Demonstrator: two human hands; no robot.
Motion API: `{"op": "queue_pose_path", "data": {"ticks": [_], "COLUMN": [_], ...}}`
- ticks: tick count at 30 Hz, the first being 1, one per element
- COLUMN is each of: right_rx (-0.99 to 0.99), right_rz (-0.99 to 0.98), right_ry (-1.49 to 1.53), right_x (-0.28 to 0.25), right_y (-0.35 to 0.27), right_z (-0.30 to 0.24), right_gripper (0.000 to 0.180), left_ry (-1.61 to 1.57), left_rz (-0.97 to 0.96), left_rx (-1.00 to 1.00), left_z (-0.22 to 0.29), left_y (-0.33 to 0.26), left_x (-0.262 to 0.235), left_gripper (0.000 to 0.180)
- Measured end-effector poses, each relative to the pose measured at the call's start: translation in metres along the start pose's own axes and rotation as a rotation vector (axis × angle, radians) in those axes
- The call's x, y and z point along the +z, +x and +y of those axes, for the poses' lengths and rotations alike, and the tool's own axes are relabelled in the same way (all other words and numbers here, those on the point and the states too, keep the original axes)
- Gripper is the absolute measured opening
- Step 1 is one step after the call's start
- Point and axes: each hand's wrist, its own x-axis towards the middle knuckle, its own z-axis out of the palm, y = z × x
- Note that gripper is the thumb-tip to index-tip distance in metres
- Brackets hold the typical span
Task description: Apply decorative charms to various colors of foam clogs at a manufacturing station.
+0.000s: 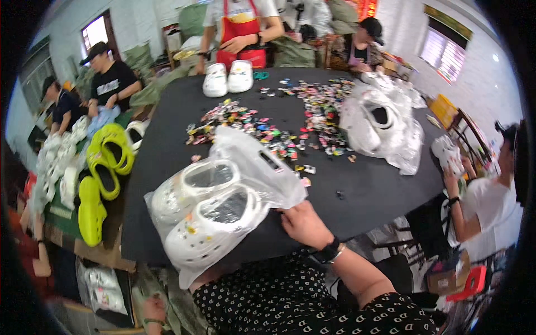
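Note:
A pair of white clogs [209, 223] with small charms lies inside a clear plastic bag [254, 167] at the near edge of the black table [368, 190]. My right hand [304, 224], with a dark watch on its wrist, grips the bag's open edge beside the nearer clog. My left hand [152, 310] shows low at the bottom edge, below the table top and apart from the bag. It is dim, and I cannot tell whether it holds anything. A heap of small colourful charms [268, 131] is spread over the table's middle.
More bagged white clogs [379, 125] lie at the right of the table and a bare white pair [228, 77] at the far edge. Lime-green clogs [103, 167] lie on a side table to the left. Several other people work around the table.

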Motion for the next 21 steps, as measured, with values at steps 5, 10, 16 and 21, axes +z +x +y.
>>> {"op": "queue_pose_path", "data": {"ticks": [5, 10, 16, 21], "right_rx": [0.008, 0.273, 0.106, 0.112], "right_rz": [0.011, 0.115, 0.246, -0.154], "right_ry": [0.015, 0.423, 0.467, 0.274], "right_x": [0.002, -0.031, -0.064, -0.051], "right_y": [0.001, 0.018, 0.069, 0.104], "right_z": [0.001, 0.008, -0.007, -0.014], "right_gripper": [0.032, 0.031, 0.027, 0.057], "left_ry": [-0.547, -0.919, -1.247, -1.273], "left_rz": [0.515, 0.336, -0.015, -0.036], "left_rx": [0.356, 0.372, 0.199, 0.130], "left_z": [0.161, 0.259, 0.299, 0.312], "left_y": [-0.027, -0.033, -0.017, -0.012], "left_x": [-0.116, -0.151, -0.128, -0.128], "left_gripper": [0.027, 0.035, 0.050, 0.054]}}
